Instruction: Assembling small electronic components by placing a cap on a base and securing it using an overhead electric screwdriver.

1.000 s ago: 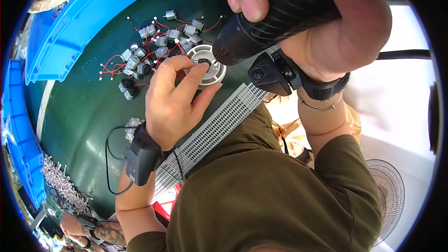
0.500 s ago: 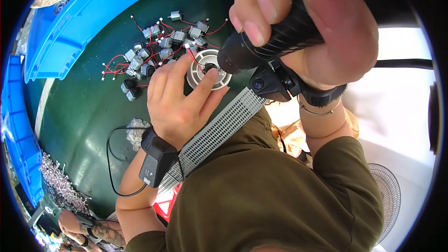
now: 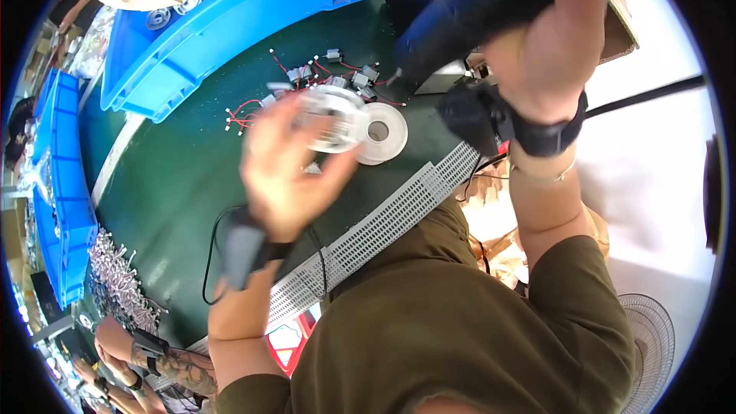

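Note:
My left hand [image 3: 277, 172], smeared by motion, grips a white round plastic housing [image 3: 343, 116] and holds it tilted over the green table. Right beside the housing, partly behind it, a white ring-shaped base [image 3: 392, 132] with a hole in its middle rests on the tabletop. My right hand [image 3: 548, 50] is wrapped round a black power screwdriver [image 3: 468, 19], raised at the upper right with its tip apart from the housing. Behind my left hand lie several small silver motors [image 3: 366, 75] with red wires, some of them hidden by the hand and housing.
A long blue bin [image 3: 253, 27] stands at the back, with white parts in a bag beyond it. Another blue bin [image 3: 65, 207] is at far left, near a heap of small wired parts [image 3: 123, 284]. A grey perforated strip [image 3: 376, 222] runs along the near edge. A co-worker's hand [image 3: 113, 337] shows lower left.
My left hand has lifted the housing, uncovering the white ring-shaped base. The screwdriver has moved up and away from the housing. The whole view has shifted somewhat.

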A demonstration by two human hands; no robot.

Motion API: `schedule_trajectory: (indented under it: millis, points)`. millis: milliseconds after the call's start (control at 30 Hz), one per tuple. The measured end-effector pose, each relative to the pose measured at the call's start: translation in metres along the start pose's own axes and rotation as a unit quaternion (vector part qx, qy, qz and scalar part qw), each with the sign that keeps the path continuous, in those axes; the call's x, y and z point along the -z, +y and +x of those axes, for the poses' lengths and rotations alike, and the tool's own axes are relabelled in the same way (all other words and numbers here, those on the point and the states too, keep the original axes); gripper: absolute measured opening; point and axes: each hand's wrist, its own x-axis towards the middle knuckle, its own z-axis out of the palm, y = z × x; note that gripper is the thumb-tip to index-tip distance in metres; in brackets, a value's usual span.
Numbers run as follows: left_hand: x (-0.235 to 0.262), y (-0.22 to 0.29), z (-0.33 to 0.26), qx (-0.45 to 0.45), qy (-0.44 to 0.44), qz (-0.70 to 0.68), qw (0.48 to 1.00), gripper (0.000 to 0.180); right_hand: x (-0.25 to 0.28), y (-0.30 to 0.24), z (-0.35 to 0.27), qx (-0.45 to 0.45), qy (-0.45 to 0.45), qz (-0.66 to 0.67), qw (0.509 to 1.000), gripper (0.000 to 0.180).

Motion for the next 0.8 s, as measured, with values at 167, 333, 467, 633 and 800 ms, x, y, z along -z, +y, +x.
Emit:
schedule_trajectory:
  millis: [167, 333, 467, 633, 800]
  points:
    - [0.124, -0.117, -0.015, 0.240, -0.014, 0.255, 0.937, 0.030, 0.013, 0.033, 0.021, -0.043, -0.046, -0.343, 0.937, 0.045]
    - [0.183, -0.177, -0.053, 0.306, -0.112, 0.331, 0.886, 0.037, 0.025, 0.085, -0.013, 0.233, -0.188, -0.437, 0.848, 0.021]
    - [0.159, -0.140, -0.002, 0.179, 0.066, 0.456, 0.869, 0.040, 0.036, 0.120, -0.016, -0.127, -0.445, -0.614, 0.639, 0.032]
    - [0.105, -0.121, 0.104, 0.162, 0.094, 0.097, 0.977, 0.024, 0.040, 0.136, -0.015, -0.079, -0.456, -0.591, 0.660, 0.022]
    - [0.061, -0.184, 0.212, 0.102, -0.055, 0.208, 0.971, 0.029, 0.025, 0.110, 0.002, -0.249, -0.220, -0.299, 0.894, 0.018]
